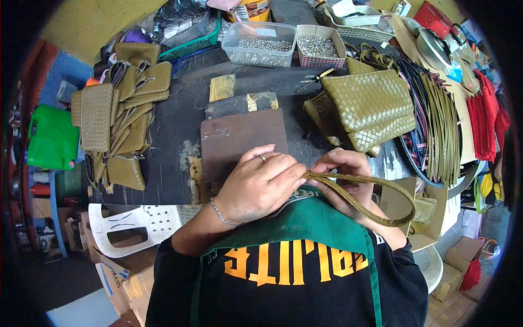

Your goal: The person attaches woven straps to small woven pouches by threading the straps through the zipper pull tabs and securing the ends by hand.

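My left hand (261, 180), with a ring and a chain bracelet, is closed around the ends of a narrow olive strap (395, 220). Just to its right, my right hand (346, 169) pinches the same strap near those ends. The strap bends back in a loop that hangs over my right wrist. What lies between the left fingers is hidden. Beyond my hands a brown rectangular pad (239, 136) lies on the dark worktable (174, 125). A woven olive pouch (376, 106) rests on other olive pieces beyond my right hand.
Many olive pouches (128, 109) are piled at the left. A clear tub (259, 46) and a pink basket (321, 46) of small metal parts stand at the back. A thin black-handled tool (316, 79) lies nearby. Bundled straps (438, 131) hang over the right edge. A white plastic chair (131, 226) stands front left.
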Motion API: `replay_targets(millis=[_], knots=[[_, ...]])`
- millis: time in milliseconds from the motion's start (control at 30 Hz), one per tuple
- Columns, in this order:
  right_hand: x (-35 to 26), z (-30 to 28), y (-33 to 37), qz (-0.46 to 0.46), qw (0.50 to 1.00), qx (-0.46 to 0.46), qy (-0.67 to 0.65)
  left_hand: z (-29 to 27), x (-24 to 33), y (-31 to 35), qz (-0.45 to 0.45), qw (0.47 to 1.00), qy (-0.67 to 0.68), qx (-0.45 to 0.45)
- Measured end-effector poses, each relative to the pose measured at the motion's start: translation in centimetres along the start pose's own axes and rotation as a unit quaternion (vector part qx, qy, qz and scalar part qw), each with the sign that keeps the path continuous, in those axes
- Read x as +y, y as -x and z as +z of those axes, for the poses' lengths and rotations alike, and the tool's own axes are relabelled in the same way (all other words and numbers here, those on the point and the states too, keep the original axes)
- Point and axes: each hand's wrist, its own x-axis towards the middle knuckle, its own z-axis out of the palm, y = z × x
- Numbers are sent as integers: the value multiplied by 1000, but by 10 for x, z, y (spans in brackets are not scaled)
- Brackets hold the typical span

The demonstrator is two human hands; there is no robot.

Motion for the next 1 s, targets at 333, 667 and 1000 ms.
replay_targets(millis=[333, 667, 1000], knots=[[-2, -8, -11, -106, 988, -62, 98, 6, -3, -1, 110, 990, -43, 81], [-11, -33, -65, -23, 949, -303, 83, -5, -8, 0, 97, 981, -83, 143], [190, -46, -260, 45, 733, -376, 565, -25, -14, 4, 80, 977, -126, 150]])
